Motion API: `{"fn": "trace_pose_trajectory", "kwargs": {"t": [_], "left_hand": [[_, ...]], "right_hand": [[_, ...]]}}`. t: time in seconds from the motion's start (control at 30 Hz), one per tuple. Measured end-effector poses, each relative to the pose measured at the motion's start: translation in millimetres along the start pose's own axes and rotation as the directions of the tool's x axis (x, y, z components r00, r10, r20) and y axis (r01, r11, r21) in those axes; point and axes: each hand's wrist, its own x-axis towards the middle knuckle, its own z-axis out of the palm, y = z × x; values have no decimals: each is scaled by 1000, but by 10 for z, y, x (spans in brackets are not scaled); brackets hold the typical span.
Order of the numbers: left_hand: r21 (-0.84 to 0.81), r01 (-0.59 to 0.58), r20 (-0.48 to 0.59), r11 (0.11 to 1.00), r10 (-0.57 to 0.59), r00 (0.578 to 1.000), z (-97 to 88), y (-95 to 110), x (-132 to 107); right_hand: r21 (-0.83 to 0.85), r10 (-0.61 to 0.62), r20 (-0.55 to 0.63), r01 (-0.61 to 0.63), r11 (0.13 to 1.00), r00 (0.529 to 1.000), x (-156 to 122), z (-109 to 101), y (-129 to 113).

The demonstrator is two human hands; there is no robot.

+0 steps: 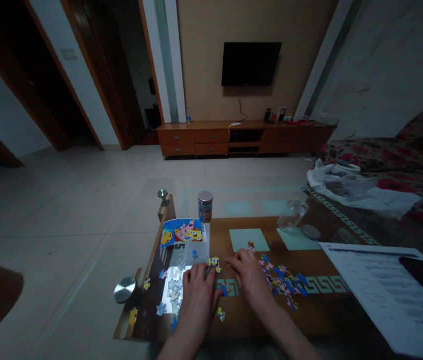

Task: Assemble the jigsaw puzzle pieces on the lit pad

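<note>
A person's left hand and right hand rest palm-down on a wood-and-glass worktop, fingers curled; whether either grip is closed on anything, I cannot tell. Colourful jigsaw pieces lie scattered around both hands, a yellow piece between them. A cartoon picture card lies beyond the left hand, near a metal-lidded canister.

Glass-topped surface carries scattered jigsaw pieces, a cartoon picture sheet and an upright canister. Glass jar lies tipped on its side; printed paper overlaps the right edge.
</note>
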Motion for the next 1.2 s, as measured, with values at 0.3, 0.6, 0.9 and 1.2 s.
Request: {"fn": "trace_pose_trajectory", "kwargs": {"t": [0.3,0.6,0.9,1.2], "left_hand": [[19,-30,23,999,29,999,54,-43,5],[-29,-19,74,999,21,997,22,-38,15],[-68,-1,101,998,8,995,-22,-25,6],[-65,16,132,998,-8,991,-23,-20,30]], "right_hand": [[-86,-35,40,38,996,999,38,165,-209],[-140,-15,68,25,990,998,35,172,-247],[-110,-1,91,11,994,996,32,147,-250],[-99,5,96,4,995,995,53,144,-256]]}}
